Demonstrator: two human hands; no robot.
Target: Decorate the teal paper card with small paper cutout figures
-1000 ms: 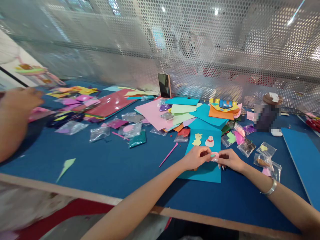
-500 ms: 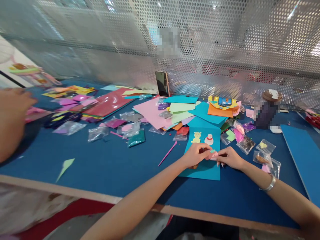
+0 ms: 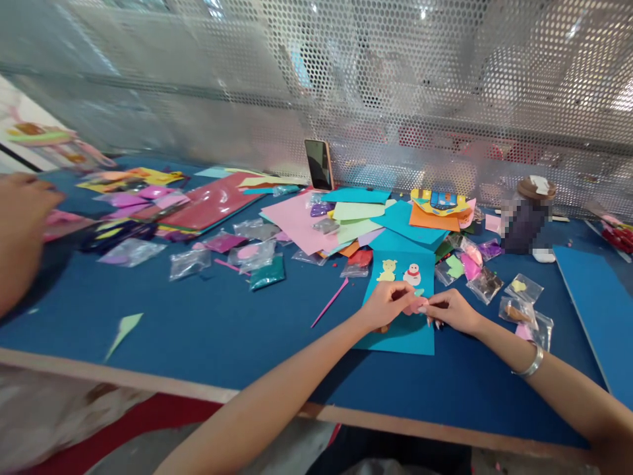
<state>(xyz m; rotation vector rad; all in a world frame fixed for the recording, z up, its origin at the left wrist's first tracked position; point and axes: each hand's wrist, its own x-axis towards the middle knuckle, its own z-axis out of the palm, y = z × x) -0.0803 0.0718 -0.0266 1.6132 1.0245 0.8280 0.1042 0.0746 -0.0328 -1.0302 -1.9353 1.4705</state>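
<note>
A turquoise card [image 3: 395, 342] lies on the blue table in front of me. On its upper half are a pale yellow bear figure [image 3: 388, 270] and a white snowman with a red scarf [image 3: 412, 274]. My left hand [image 3: 390, 303] pinches a flat pink clay piece [image 3: 414, 305] over the middle of the card. My right hand [image 3: 453, 310] grips its right edge between thumb and fingertips. Whether the piece touches the card I cannot tell. A brown shape [image 3: 383, 328] shows partly under my left hand.
A thin purple stick tool [image 3: 329, 303] lies left of the card. Small clay bags [image 3: 487, 285] and coloured paper [image 3: 291, 221] spread behind and beside it. A phone [image 3: 319, 165] leans against the perforated metal screen. Another person's hand [image 3: 22, 231] is at far left.
Both my hands stay at the pink clay piece, with a small shift of the left fingers. The view has moved slightly, and the other person's hand sits a little further left.
</note>
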